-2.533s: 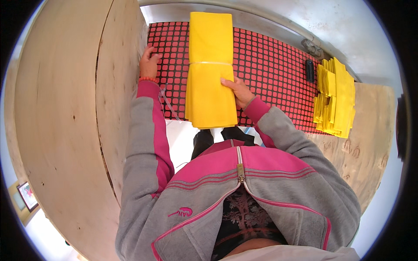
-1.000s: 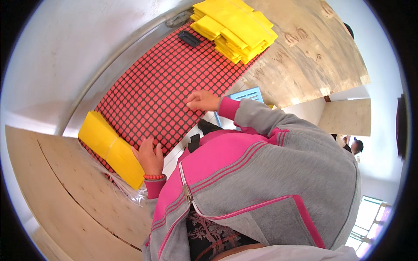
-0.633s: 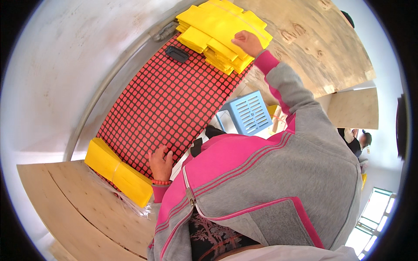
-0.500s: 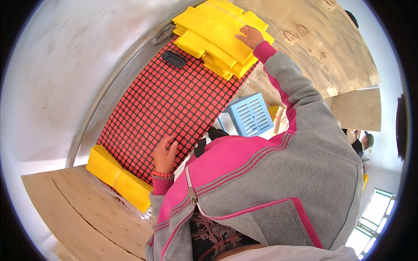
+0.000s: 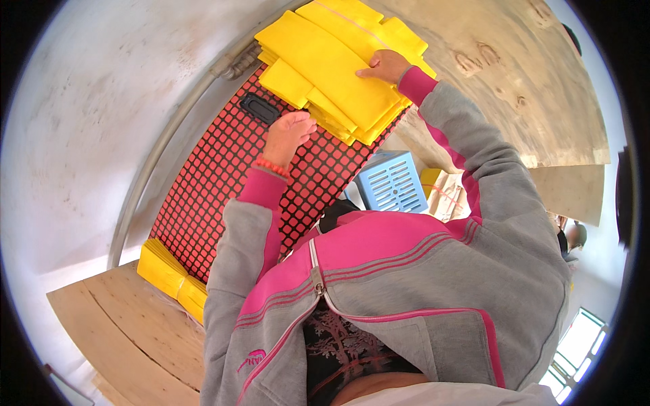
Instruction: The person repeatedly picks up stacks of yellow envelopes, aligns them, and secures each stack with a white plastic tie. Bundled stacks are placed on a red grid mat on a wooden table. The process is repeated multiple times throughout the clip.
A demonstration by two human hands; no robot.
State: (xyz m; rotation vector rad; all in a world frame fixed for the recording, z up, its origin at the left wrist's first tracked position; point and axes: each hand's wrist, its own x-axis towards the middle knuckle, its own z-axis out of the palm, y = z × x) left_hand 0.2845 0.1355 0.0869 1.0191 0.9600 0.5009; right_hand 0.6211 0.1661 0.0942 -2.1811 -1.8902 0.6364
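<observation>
yellow stack: the folded yellow pieces [image 5: 325, 57] lie at 12 o'clock from the picture's centre, piled unevenly over the end of the red-and-black mat [image 5: 210, 172], beside the bare wooden board [image 5: 514, 101] at 2 o'clock.
right hand: the right hand [image 5: 388, 66] is at 1 o'clock, over the upper layers, thumb pointing to 9 o'clock and fingers curled; whether it pinches a layer or only rests there, i cannot tell.
left hand: the left hand [image 5: 288, 137] is at 11 o'clock, fingers loosely bent and nothing seen in it, just beside the stack's near edge; contact there is unclear.
black tray: the small black tray [image 5: 259, 107] sits at 11 o'clock on the mat, near the left hand; best kept clear of the wrist.
banded bundle: another yellow bundle [image 5: 161, 266] lies at 8 o'clock, a pale band across it, well apart from both hands.
good handling: i'd support the top pieces from both ends, thumbs above and fingers beneath, and lift level.
likely slip: the staggered layers look ready to slide, so a one-handed drag could fan them out.
</observation>
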